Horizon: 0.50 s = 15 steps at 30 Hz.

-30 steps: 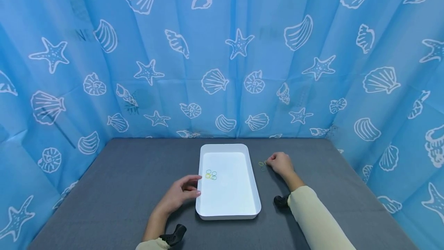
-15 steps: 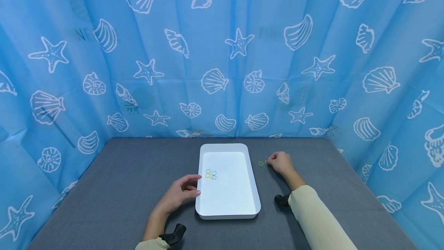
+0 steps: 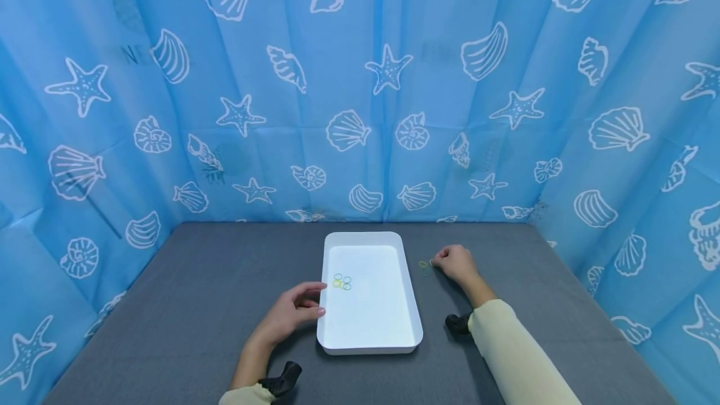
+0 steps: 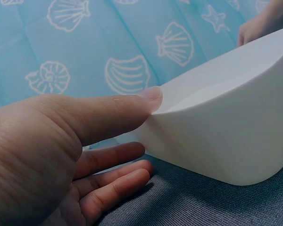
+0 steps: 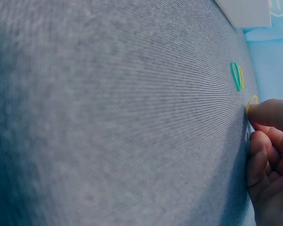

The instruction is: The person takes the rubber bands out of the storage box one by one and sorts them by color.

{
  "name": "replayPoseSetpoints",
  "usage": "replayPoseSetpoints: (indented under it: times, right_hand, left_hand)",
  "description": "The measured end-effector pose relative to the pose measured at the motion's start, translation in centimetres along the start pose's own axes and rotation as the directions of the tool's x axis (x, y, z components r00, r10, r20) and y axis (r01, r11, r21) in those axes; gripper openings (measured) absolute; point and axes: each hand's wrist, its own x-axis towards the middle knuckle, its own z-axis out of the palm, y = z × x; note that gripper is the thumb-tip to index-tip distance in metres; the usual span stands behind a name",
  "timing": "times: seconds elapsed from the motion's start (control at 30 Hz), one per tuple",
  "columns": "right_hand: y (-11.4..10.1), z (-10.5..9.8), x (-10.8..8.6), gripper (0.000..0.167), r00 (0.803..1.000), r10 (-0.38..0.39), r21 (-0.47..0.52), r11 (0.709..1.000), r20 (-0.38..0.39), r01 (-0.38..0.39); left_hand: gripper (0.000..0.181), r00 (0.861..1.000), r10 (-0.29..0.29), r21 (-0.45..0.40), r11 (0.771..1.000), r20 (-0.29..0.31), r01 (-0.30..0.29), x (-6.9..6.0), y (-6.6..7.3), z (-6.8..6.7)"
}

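A white tray (image 3: 375, 311) lies on the grey cloth. My left hand (image 3: 288, 314) is at its left side; in the left wrist view the thumb (image 4: 115, 113) touches the rim and the other fingers extend beside the outer wall. Several small rubber bands, yellow (image 3: 337, 284) and green, lie inside the tray toward its left. Right of the tray, my right hand (image 3: 457, 264) pinches a yellow rubber band (image 5: 253, 98) at the cloth surface. Beside it lie a green rubber band (image 5: 234, 75) and another yellow rubber band (image 5: 242, 77). My right index fingertip is partly hidden behind the thumb.
The grey cloth (image 3: 191, 305) covers the table. A blue curtain (image 3: 388, 161) with shell and starfish prints hangs behind and along both sides. Black devices are strapped at the left wrist (image 3: 282, 380) and right wrist (image 3: 458, 324).
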Motion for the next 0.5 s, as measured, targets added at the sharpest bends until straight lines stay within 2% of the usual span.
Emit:
replayPoseSetpoints:
  times: [0.5]
  right_hand:
    - [-0.14,-0.13,-0.11,0.012,1.000,-0.010,0.000,1.000,-0.004,0.010]
  left_hand:
    - [0.051,1.000,0.002,-0.001,1.000,-0.009,-0.002,0.06,-0.27,0.10]
